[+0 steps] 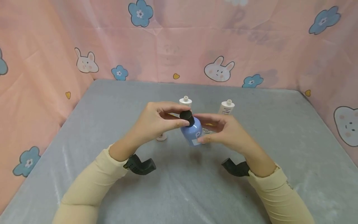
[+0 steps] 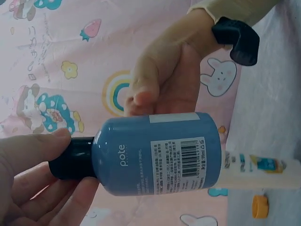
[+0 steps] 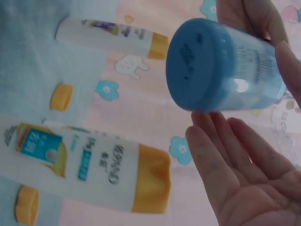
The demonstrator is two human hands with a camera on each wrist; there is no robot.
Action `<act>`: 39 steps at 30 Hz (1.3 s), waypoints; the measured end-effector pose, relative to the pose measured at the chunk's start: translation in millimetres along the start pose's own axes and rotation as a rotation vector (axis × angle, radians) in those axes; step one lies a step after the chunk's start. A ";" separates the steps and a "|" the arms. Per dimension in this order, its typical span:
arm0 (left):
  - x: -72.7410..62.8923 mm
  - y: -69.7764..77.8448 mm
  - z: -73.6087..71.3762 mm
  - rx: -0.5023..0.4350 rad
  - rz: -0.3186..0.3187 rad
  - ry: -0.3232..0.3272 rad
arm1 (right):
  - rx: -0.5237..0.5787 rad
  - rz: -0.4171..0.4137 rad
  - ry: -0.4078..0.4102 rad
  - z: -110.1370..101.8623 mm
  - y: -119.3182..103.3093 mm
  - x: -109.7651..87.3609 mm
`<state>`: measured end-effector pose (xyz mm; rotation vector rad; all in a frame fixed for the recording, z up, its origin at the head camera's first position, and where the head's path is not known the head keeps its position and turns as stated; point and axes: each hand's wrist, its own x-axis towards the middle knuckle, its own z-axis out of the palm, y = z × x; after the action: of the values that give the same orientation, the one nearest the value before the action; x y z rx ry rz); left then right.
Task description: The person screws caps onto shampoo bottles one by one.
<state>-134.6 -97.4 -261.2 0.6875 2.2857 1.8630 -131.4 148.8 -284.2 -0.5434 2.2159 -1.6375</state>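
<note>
Between the two hands is a blue bottle (image 1: pixel 192 133) with a black cap (image 2: pixel 73 157), tilted in the head view. The left hand (image 1: pixel 156 118) pinches the cap between thumb and fingers. Beside the bottle, the right hand (image 1: pixel 226 130) has its fingers extended, with the thumb near the lower body. In the right wrist view the right fingers (image 3: pixel 240 160) lie fairly straight and spread, their tips close under the bottle's base. White print, a label and a barcode (image 2: pixel 192 158) show on the bottle in the left wrist view.
White bottles (image 1: pixel 185 102) (image 1: pixel 227 107) with bare nozzles stand behind the hands on the grey tabletop (image 1: pixel 134 199). White bottles with yellow tops (image 3: pixel 153 179) are nearby, partly hidden in the head view. Small yellow pieces (image 3: pixel 61 97) sit on the surface. A pink printed cloth (image 1: pixel 179 40) encloses the back and sides.
</note>
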 end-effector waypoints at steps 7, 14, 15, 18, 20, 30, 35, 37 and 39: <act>15.3 4.7 -19.1 0.110 -0.063 0.086 | 0.063 -0.018 0.074 -5.7 -5.3 -3.3; 33.2 1.5 -39.2 0.220 -0.030 0.183 | 0.094 -0.032 0.091 -8.2 -7.2 -4.6; 35.5 0.1 -42.1 0.229 -0.033 0.193 | 0.095 -0.030 0.093 -8.4 -7.0 -4.6; 41.3 -5.1 -50.5 0.242 -0.052 0.228 | 0.092 -0.014 0.100 -8.6 -6.3 -4.7; 44.4 -9.6 -56.2 0.246 -0.073 0.250 | 0.087 0.002 0.103 -8.9 -5.7 -4.9; 50.5 -39.1 -80.8 0.272 -0.193 0.330 | 0.090 0.042 0.091 -10.7 -3.3 -4.0; 48.6 -53.2 -89.9 0.293 -0.252 0.356 | 0.084 0.050 0.083 -10.8 -2.8 -3.1; 47.8 -58.9 -93.1 0.300 -0.275 0.365 | 0.080 0.052 0.084 -10.7 -2.8 -2.8; 46.6 -63.2 -95.9 0.304 -0.300 0.373 | 0.077 0.052 0.085 -10.5 -3.0 -2.5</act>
<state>-228.2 -173.6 -289.5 0.0046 2.7481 1.6313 -133.9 157.9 -278.2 -0.3996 2.1961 -1.7409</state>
